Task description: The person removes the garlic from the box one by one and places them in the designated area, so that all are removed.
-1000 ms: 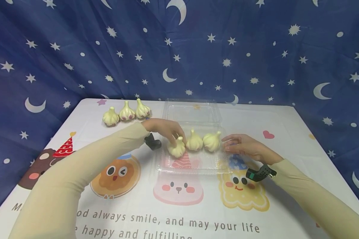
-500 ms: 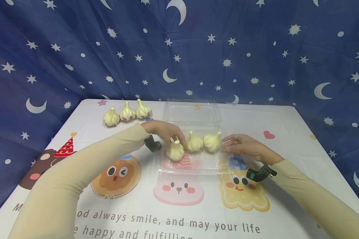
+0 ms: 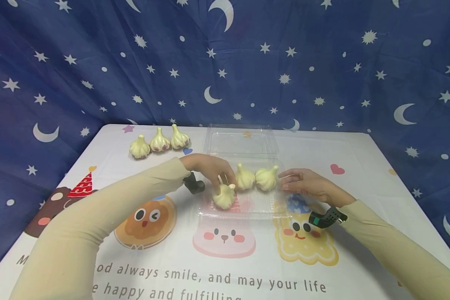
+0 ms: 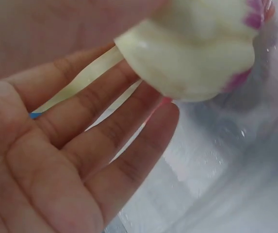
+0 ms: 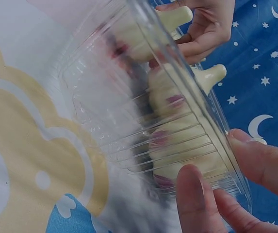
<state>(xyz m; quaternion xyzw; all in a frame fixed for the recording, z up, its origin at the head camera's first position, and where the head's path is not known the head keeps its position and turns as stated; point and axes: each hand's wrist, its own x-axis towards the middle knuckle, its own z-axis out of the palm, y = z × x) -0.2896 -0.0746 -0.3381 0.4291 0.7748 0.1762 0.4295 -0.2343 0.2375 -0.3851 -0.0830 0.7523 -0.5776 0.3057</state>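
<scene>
In the head view my left hand (image 3: 211, 168) holds a pale garlic bulb (image 3: 225, 197) between thumb and fingers, over the left part of a clear plastic clamshell box (image 3: 262, 208). The bulb leans, its stem pointing right. Purple patches show on the held bulb (image 4: 202, 53) in the left wrist view. Two more garlic bulbs (image 3: 245, 177) (image 3: 266, 178) sit side by side in the box, to the right of my left hand. My right hand (image 3: 309, 183) is at the box's right wall, fingers fairly straight; in the right wrist view its fingertips (image 5: 191, 182) touch that wall.
The box's clear lid (image 3: 240, 143) lies folded open behind it. Three garlic bulbs (image 3: 140, 148) (image 3: 160, 141) (image 3: 180, 137) stand in a row at the table's back left. A printed white cloth (image 3: 165, 266) covers the table, and a blue starry curtain (image 3: 247, 62) hangs behind.
My left hand has brought its garlic bulb slightly toward the box's front, and the bulb's stem has tipped to the right. My right hand has stayed in place.
</scene>
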